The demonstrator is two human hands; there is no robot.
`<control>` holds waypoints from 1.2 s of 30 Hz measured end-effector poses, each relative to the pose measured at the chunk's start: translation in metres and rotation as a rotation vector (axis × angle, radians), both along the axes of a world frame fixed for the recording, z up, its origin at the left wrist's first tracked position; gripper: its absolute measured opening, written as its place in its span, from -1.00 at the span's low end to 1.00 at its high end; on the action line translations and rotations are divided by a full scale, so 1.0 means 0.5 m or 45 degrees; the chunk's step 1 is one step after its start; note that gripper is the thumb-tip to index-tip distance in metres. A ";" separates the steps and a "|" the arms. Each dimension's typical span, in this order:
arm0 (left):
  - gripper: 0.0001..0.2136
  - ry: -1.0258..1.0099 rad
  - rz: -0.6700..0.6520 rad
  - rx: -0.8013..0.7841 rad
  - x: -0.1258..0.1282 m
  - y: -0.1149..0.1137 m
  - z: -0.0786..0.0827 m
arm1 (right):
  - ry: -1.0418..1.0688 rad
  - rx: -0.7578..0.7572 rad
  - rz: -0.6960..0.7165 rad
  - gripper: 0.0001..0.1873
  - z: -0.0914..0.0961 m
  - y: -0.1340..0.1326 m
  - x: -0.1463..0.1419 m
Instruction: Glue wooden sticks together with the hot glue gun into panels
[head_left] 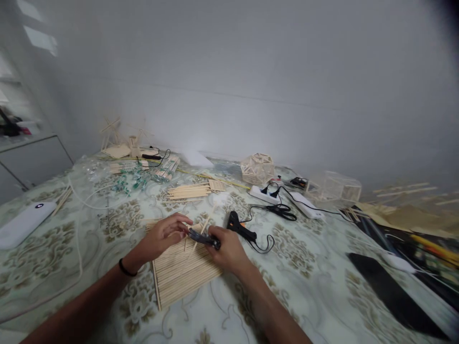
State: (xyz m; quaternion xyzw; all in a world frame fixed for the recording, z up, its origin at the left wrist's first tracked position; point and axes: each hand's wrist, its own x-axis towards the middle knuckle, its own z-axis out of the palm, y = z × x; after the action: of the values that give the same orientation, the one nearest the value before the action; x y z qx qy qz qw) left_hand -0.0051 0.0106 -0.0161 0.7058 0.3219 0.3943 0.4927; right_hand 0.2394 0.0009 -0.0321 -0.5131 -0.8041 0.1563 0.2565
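My right hand (225, 248) is closed round a dark pair of pliers (201, 236), its jaws pointing left. My left hand (168, 234) meets the jaws from the other side, thumb and fingers pinched on what looks like a thin wooden stick (185, 244), partly hidden. Below both hands lies a flat panel of wooden sticks (186, 282) set side by side. A loose stick (206, 220) slants above the panel, close to the pliers. To the right of my right hand, a black glue gun (242, 227) rests on its side.
Behind my hands are a pile of sticks (188, 191) and a white power strip (264, 194) with plugs and cables. Stick frame models (257, 168) stand near the wall. A white device (25, 224) lies left, a black phone-like slab (396, 294) right. Patterned cloth (287, 306) covers the table.
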 end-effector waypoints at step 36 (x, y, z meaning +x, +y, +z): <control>-0.51 -0.382 -0.420 -0.499 0.009 -0.026 0.017 | 0.113 0.098 0.171 -0.85 -0.017 -0.010 -0.021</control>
State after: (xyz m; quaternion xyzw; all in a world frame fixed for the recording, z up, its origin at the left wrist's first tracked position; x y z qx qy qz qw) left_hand -0.0005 -0.0022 -0.0077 0.5738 0.1963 0.3393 0.7190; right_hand 0.2290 -0.0040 -0.0405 -0.4404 -0.8299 0.1646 0.3003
